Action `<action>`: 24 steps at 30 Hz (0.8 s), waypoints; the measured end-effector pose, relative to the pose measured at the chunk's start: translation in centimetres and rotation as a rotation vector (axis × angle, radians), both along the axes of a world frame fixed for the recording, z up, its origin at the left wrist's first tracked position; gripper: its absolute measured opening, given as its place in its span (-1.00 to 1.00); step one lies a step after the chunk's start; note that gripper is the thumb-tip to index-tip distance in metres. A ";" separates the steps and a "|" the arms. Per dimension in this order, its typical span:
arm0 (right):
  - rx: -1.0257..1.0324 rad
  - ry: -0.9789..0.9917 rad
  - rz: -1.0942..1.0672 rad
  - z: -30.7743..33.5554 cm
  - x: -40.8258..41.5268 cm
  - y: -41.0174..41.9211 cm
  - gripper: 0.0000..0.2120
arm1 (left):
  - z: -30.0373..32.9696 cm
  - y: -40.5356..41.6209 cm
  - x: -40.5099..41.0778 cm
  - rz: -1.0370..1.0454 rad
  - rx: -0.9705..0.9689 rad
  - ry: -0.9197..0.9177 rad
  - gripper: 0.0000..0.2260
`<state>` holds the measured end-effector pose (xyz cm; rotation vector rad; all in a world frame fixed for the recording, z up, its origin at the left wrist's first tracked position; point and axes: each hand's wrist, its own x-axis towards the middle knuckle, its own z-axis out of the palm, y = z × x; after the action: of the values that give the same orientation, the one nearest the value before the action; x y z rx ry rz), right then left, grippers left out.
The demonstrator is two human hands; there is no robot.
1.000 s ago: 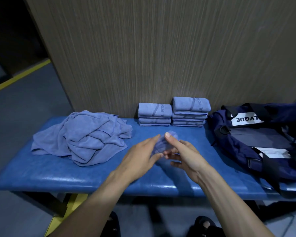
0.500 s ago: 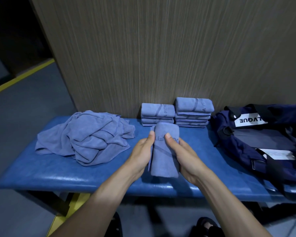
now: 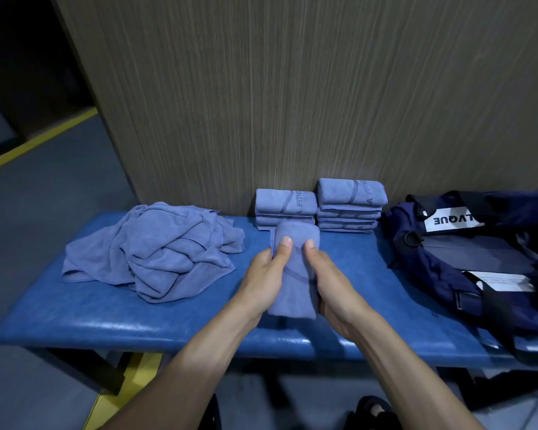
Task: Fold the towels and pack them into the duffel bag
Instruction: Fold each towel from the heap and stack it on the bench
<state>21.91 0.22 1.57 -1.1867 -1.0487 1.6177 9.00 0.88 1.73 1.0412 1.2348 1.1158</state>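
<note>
I've got both grips, left hand (image 3: pixel 266 282) & right hand (image 3: pixel 331 285), curled round a folded towel (image 3: pixel 295 274) on the desk (image 3: pixel 106 315); two stacks (image 3: pixel 319 206) done, loose pile (image 3: pixel 156 249) left, nothing visibly in the duffel bag (image 3: pixel 466 262) yet.

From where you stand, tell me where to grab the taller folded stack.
Take the taller folded stack by its left and right ends, coming from the front: the wall blocks its back, and the shorter stack crowds its left end.

The blue bench (image 3: pixel 75 318) bears crumpled towels (image 3: pixel 156 252), folded stacks (image 3: pixel 317 209), duffel bag (image 3: pixel 466 259).
</note>
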 end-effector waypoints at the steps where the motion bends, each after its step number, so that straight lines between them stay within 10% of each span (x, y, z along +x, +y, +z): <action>1: -0.005 -0.005 0.023 0.1 -0.1 -0.1 -0.53 | 0.3 0.1 0.2 0.073 0.010 -0.043 -0.60; 11: 0.072 -0.153 -0.007 0.0 -1.4 1.3 -0.58 | 0.6 2.4 0.5 0.258 0.071 0.006 -0.75; 18: 0.125 -0.074 0.056 -1.6 -3.4 4.4 -0.63 | -0.6 7.2 -0.5 0.292 0.104 0.239 -0.50; 24: 0.033 0.066 0.025 -0.8 -2.4 6.5 -0.66 | 0.6 10.0 -1.7 0.420 0.002 0.011 -0.51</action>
<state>19.49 6.69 0.78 -1.0953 -1.0472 1.6418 7.34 10.86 2.32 0.8070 1.5037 1.4296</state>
